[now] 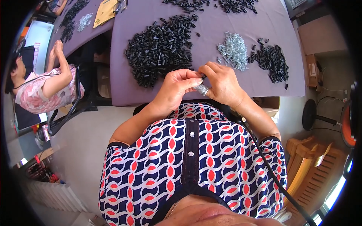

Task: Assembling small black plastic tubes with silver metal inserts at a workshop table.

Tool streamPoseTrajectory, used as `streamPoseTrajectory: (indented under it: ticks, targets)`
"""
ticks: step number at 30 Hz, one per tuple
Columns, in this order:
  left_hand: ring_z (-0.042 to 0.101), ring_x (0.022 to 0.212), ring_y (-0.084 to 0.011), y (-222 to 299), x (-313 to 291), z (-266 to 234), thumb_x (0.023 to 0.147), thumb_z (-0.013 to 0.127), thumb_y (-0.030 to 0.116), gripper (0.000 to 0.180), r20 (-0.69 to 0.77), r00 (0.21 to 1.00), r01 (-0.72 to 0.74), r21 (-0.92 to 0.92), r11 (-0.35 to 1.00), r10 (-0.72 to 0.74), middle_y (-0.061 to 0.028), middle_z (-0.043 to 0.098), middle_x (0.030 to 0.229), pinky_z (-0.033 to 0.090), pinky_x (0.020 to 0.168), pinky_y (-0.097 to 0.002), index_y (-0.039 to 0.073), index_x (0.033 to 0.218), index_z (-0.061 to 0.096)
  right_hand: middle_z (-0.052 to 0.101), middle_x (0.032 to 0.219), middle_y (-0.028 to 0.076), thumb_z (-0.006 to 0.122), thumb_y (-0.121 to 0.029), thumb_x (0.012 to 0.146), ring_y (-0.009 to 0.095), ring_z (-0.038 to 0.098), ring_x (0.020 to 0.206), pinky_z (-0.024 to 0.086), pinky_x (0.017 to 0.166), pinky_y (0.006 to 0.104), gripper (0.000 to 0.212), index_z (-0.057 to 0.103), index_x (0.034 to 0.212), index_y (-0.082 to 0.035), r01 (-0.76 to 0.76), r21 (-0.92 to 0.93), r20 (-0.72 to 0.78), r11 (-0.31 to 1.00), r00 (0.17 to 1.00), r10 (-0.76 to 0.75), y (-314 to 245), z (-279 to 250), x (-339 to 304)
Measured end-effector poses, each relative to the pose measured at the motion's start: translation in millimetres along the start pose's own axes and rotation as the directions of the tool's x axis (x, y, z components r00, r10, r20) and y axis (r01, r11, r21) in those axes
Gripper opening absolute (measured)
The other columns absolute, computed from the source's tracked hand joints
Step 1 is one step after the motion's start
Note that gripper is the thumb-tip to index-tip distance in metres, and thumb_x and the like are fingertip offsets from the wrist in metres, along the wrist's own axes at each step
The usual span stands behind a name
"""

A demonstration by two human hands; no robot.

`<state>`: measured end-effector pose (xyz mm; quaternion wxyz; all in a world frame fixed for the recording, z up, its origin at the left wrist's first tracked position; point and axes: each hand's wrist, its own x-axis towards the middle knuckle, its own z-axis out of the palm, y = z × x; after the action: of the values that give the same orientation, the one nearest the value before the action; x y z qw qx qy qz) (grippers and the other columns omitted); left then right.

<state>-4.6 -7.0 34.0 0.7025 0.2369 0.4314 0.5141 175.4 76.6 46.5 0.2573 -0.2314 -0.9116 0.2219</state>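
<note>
- Above frame centre, black piece (pixel 204 76), long axis unclear, between left hand (pixel 174 89) and right hand (pixel 224 84)
- Left hand pinched on it; right hand curled closed about it
- Silvery pile (pixel 232 51) beyond, nearer right hand

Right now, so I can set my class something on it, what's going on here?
A person's left hand and right hand meet in a close grip on a small black piece. A clump of clear bits shows just below it, apparently held in the right hand. On the mauve-covered table lie a large heap of short black pieces, a clear heap and a smaller black heap. To the left, a co-worker sits with hands raised together.
</note>
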Motion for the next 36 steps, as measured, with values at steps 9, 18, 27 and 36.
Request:
streamPoseTrajectory:
  ticks: [9,18,27,36]
  targets:
    - [0.067,0.087,-0.0139,4.2,4.7,1.7,0.095,0.068,0.016,0.018,0.035,0.981,0.194,-0.1,0.976,-0.191,-0.0067,0.07,0.099,0.054,0.082,-0.0287,0.002,0.105,0.072,0.061,0.087,0.012,0.074,-0.02,0.075,0.034,0.064,0.076,0.053,0.066,0.0402,0.034,0.06,0.101,-0.002,-0.001,0.12,0.023,0.993,1.0,-0.002,6.2,4.2,-2.6]
    - [0.068,0.09,-0.0199,-21.5,11.3,-6.2,0.097,0.062,0.011,0.019,0.122,0.979,0.198,-0.361,0.911,-0.165,-0.0129,0.07,0.104,0.056,0.087,-0.0362,-0.004,0.107,0.069,0.06,0.083,0.012,0.074,-0.02,0.075,0.034,0.063,0.073,0.052,0.063,0.0401,0.033,0.06,0.099,-0.002,0.028,0.09,0.062,0.996,0.997,-0.034,9.4,12.6,-10.6]
    - [0.065,0.095,-0.0277,-4.8,10.3,-13.5,0.089,0.071,0.012,0.019,0.223,0.74,-0.517,0.792,0.325,0.635,-0.0124,0.068,0.101,0.051,0.086,-0.0366,0.003,0.106,0.07,0.06,0.125,0.017,0.077,-0.016,0.075,0.037,0.054,0.12,0.044,0.102,0.047,0.045,0.062,0.116,-0.003,-0.102,-0.26,-0.146,0.96,0.987,0.065,40.7,-23.5,-18.2]
    - [0.043,0.136,-0.0327,11.5,18.7,-70.0,0.086,0.073,0.027,0.055,0.346,0.682,-0.129,0.924,-0.36,0.644,-0.0113,0.052,0.14,0.031,0.114,-0.0535,0.01,0.135,0.057,0.051,0.143,0.015,0.07,-0.028,0.09,0.038,0.036,0.142,0.026,0.117,0.0545,0.052,0.056,0.135,-0.005,-0.538,-0.511,-0.333,0.67,0.843,0.422,165.0,-63.3,-81.4]
